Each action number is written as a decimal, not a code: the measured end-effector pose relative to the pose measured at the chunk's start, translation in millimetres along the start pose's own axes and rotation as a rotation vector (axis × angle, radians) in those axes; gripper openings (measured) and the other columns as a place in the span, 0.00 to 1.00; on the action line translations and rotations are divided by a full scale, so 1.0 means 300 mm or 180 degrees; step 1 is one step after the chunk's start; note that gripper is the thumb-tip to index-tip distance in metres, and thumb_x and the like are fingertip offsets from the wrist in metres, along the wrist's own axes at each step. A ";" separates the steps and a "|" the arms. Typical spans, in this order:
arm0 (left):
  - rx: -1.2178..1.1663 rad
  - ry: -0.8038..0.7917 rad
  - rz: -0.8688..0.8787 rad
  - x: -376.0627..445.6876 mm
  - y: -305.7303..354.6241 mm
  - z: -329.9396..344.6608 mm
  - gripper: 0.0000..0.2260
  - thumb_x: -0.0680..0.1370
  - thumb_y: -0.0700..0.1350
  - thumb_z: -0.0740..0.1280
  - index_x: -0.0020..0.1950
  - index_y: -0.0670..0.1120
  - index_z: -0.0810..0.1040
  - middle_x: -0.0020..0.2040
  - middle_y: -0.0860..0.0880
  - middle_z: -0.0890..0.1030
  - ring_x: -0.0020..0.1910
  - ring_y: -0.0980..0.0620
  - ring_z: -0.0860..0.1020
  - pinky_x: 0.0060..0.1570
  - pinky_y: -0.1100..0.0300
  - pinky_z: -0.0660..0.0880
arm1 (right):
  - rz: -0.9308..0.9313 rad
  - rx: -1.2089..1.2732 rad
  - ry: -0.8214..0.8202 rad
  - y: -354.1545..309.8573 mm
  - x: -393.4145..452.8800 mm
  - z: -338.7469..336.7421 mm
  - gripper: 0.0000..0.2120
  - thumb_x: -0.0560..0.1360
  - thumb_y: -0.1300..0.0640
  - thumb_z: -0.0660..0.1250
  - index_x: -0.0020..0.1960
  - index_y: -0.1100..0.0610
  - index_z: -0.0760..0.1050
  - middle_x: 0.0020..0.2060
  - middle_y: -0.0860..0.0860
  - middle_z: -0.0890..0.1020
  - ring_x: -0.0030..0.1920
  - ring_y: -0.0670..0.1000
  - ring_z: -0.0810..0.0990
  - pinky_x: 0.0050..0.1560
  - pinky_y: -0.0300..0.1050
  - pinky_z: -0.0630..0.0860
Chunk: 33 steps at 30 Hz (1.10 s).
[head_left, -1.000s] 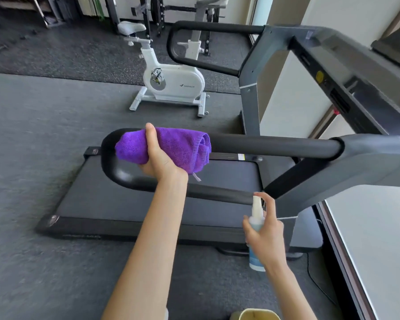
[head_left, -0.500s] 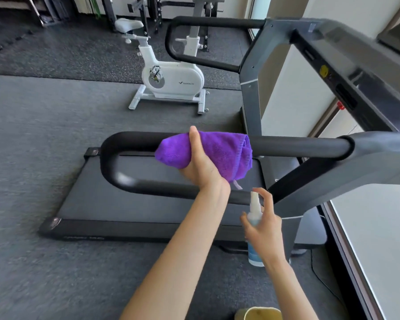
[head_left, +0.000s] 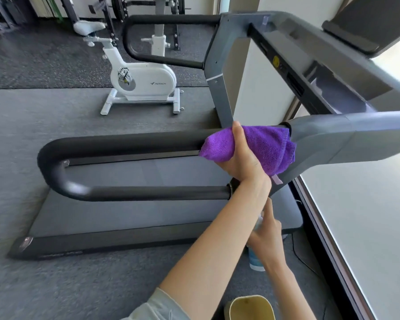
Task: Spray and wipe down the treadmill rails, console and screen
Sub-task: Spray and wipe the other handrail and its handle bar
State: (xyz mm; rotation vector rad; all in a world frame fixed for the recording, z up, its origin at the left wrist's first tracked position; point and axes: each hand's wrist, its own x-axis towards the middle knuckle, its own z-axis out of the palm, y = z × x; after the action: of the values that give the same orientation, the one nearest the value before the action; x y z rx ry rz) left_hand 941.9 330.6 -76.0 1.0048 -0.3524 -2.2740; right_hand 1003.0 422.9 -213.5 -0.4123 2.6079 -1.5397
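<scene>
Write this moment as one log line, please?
left hand: grips purple cloth on near rail, at console end | right hand: holds spray bottle, low

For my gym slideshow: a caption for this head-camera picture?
Left hand wraps purple cloth around treadmill rail; right hand holds spray bottle.

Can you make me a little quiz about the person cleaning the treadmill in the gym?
1. True or false: the purple cloth is wrapped over the near handrail.
2. What does the right hand hold? A) a spray bottle B) a sponge C) a phone
3. Fill in: the left hand grips the cloth at the end of the rail next to the grey ____ of the treadmill.

Key
1. True
2. A
3. frame
</scene>
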 end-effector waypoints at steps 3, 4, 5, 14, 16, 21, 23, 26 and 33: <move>0.0053 -0.0038 -0.0080 -0.029 -0.030 0.020 0.31 0.65 0.56 0.79 0.65 0.54 0.73 0.54 0.58 0.81 0.50 0.58 0.80 0.47 0.62 0.76 | 0.0043 0.0102 0.0007 0.002 -0.009 -0.016 0.34 0.70 0.64 0.72 0.61 0.34 0.61 0.33 0.44 0.79 0.35 0.39 0.80 0.29 0.31 0.72; 0.0085 -0.0043 -0.0086 -0.028 -0.031 0.019 0.32 0.64 0.56 0.80 0.65 0.54 0.73 0.54 0.58 0.81 0.50 0.57 0.80 0.49 0.60 0.76 | 0.0037 0.0090 0.0010 0.003 -0.012 -0.018 0.33 0.70 0.65 0.72 0.61 0.35 0.62 0.32 0.44 0.79 0.33 0.41 0.80 0.29 0.32 0.72; 0.0142 -0.0059 -0.0104 -0.026 -0.026 0.014 0.33 0.64 0.56 0.80 0.65 0.54 0.73 0.55 0.57 0.80 0.51 0.56 0.80 0.54 0.57 0.76 | 0.0034 0.0072 0.0011 0.002 -0.016 -0.017 0.30 0.70 0.65 0.72 0.61 0.39 0.65 0.31 0.45 0.79 0.31 0.43 0.79 0.30 0.35 0.74; 0.0358 -0.0102 -0.0253 0.004 0.085 -0.056 0.33 0.61 0.56 0.81 0.63 0.53 0.75 0.53 0.57 0.82 0.50 0.54 0.81 0.58 0.53 0.76 | -0.0109 -0.0025 -0.0050 -0.055 -0.037 0.057 0.32 0.71 0.67 0.70 0.60 0.36 0.65 0.31 0.50 0.79 0.30 0.55 0.78 0.32 0.58 0.79; 0.0367 -0.0138 -0.0128 0.037 0.135 -0.092 0.30 0.62 0.56 0.81 0.61 0.52 0.77 0.53 0.55 0.83 0.49 0.53 0.83 0.58 0.52 0.77 | -0.0164 -0.0065 -0.0051 -0.071 -0.039 0.079 0.32 0.72 0.67 0.70 0.61 0.34 0.65 0.32 0.51 0.78 0.28 0.56 0.78 0.31 0.60 0.78; 0.0339 0.0089 0.0197 0.112 0.335 -0.196 0.29 0.63 0.56 0.80 0.60 0.51 0.77 0.52 0.55 0.84 0.48 0.53 0.83 0.56 0.53 0.78 | -0.0161 -0.0058 -0.0151 -0.094 -0.049 0.146 0.27 0.74 0.64 0.68 0.60 0.36 0.65 0.32 0.54 0.77 0.28 0.59 0.77 0.30 0.60 0.78; 0.0261 0.0236 0.0326 0.144 0.433 -0.238 0.28 0.63 0.57 0.80 0.58 0.50 0.78 0.51 0.55 0.84 0.47 0.53 0.84 0.54 0.53 0.80 | -0.0161 -0.0073 -0.0210 -0.111 -0.051 0.180 0.27 0.74 0.64 0.68 0.61 0.37 0.65 0.32 0.55 0.77 0.28 0.59 0.77 0.32 0.61 0.78; 0.0064 0.0458 0.0542 0.192 0.600 -0.309 0.26 0.62 0.59 0.79 0.54 0.51 0.78 0.49 0.55 0.84 0.44 0.53 0.84 0.48 0.54 0.81 | -0.0221 -0.0108 -0.0301 -0.145 -0.045 0.234 0.26 0.74 0.64 0.68 0.62 0.39 0.65 0.31 0.55 0.77 0.29 0.60 0.77 0.35 0.62 0.79; -0.0320 0.0624 0.0815 0.257 0.780 -0.391 0.20 0.63 0.61 0.78 0.46 0.52 0.77 0.39 0.56 0.85 0.34 0.56 0.84 0.34 0.61 0.79 | -0.0218 -0.0077 -0.0396 -0.203 -0.014 0.307 0.26 0.75 0.64 0.68 0.62 0.39 0.64 0.34 0.60 0.78 0.30 0.64 0.77 0.35 0.62 0.79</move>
State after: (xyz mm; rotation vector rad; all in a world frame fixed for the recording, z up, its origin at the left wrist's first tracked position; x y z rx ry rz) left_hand 1089.8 101.6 -90.4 1.0559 -0.2641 -1.9278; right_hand 1037.5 318.3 -206.0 -0.5856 2.5447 -1.4530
